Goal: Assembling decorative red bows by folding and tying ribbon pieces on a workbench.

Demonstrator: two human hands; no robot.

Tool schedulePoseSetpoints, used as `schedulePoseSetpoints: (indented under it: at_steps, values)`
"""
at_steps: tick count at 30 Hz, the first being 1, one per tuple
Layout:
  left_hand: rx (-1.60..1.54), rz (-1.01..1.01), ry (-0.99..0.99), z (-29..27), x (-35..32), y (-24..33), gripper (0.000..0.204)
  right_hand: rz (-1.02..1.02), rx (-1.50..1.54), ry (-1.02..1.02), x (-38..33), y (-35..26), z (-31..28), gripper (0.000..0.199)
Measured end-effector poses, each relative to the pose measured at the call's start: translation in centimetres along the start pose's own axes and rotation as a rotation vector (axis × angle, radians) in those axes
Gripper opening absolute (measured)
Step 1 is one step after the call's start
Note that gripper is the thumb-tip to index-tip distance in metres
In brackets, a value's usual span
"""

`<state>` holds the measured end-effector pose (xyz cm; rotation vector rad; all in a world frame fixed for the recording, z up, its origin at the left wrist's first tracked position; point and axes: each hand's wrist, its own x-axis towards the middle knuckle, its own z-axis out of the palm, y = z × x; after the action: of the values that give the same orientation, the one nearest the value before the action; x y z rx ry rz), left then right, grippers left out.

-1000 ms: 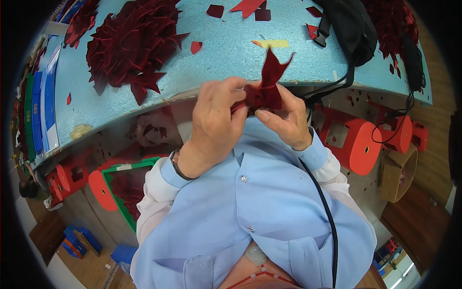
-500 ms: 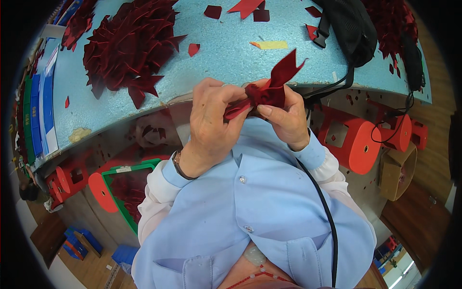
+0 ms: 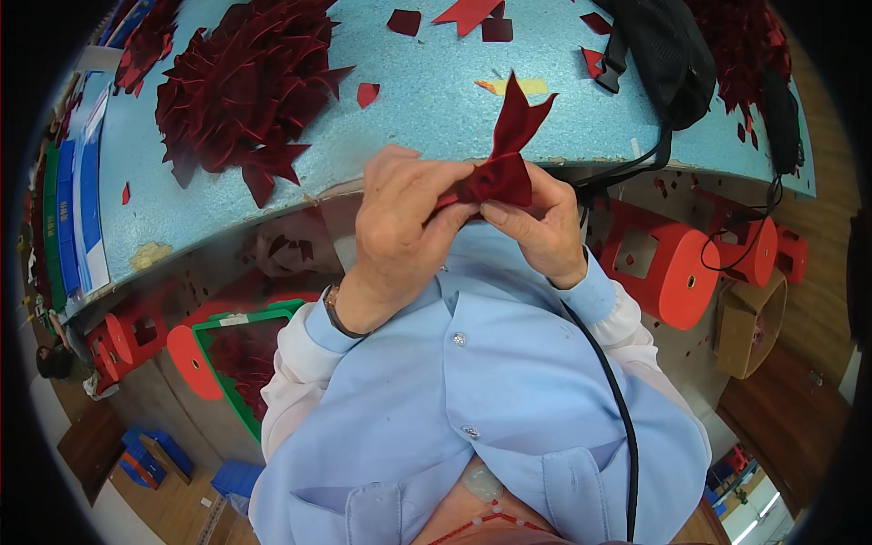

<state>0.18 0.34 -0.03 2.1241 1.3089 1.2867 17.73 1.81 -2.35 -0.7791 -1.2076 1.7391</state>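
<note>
Head view: we find the left hand and the right hand brought together just in front of the chest, at the near edge of the light-blue foam-topped worktop. Both sets of fingers are pinched closed on a small dark-red folded fabric piece, whose two pointed tails stand up above the hands. A large heap of dark-red fabric cuttings lies on the worktop to the left, well apart. A black bag sits at the right.

In our judgement, the fold could spring open if either pinch loosens, since only the fingertips hold it.
</note>
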Motion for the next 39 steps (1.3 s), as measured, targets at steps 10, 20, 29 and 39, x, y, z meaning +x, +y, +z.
schedulePoseSetpoints:
  at_steps: [10,20,29,39]
  values:
    - [-1.367,-0.959,-0.107,-1.3,-0.3,-0.7,0.023,0.137,0.137,0.081,0.2,-0.6,-0.9,0.023]
    - [-1.341,-1.007,-0.091,-0.5,-0.2,-0.2,0.024,0.034,0.020,0.112,-0.2,-1.4,0.2,0.024]
    - [-0.453,-0.704,0.020,0.4,0.1,2.8,0.032,-0.414,-0.769,0.065,-0.4,-2.1,-0.4,0.025]
    - [0.179,0.398,0.160,-0.1,0.1,1.2,0.032,0.057,0.116,0.062,-0.9,-0.9,-1.8,0.020]
